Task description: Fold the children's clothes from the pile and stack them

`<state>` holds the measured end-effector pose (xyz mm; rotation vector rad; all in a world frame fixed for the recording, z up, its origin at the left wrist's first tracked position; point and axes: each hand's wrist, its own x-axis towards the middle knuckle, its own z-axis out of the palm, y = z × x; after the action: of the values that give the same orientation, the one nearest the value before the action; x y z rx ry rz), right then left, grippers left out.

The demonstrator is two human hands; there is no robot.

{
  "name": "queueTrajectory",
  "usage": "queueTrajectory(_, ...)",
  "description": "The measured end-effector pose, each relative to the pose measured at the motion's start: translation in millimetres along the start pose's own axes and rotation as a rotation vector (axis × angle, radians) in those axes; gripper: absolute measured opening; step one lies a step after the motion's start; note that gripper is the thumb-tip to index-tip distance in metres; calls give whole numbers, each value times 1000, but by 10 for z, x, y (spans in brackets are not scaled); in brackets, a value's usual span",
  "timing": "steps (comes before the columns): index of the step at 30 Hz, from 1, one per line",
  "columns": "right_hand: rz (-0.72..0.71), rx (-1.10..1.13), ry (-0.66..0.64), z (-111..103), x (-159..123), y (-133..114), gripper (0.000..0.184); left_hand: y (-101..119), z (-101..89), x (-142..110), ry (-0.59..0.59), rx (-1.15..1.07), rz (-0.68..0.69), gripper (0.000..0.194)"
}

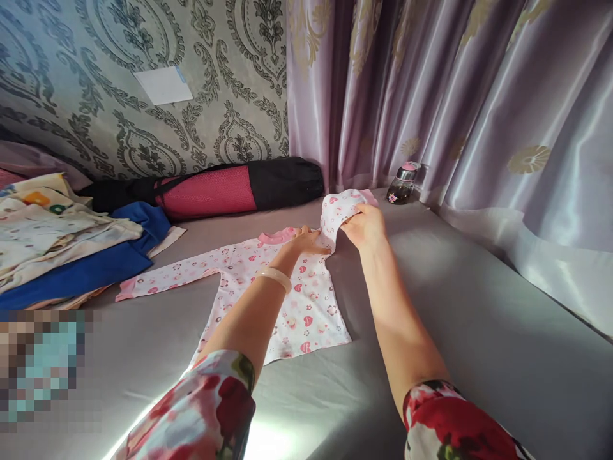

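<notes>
Leaning near shirt (306, 300): black-pink bag (211, 191).

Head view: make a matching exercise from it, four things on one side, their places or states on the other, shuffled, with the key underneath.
Column one
1. Left hand
2. Bottle
3. Right hand
4. Long bag

Column two
A. Holding up a sleeve
B. Lying along the foot of the patterned wall
C. Resting on the shirt, beside its pink collar
D. Standing near the bottom of the curtain

Pairs: 1-C, 2-D, 3-A, 4-B
</notes>
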<state>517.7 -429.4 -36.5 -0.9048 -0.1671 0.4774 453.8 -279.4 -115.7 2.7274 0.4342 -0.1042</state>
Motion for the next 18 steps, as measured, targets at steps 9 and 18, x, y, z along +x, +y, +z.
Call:
queueTrajectory(9,133,137,-16,79,-59,145,19,-253,118,-387,369,-410,-69,52)
queueTrajectory(18,113,30,85,127,-28,363,14,-1093,184,-1235,809,-1169,-451,29)
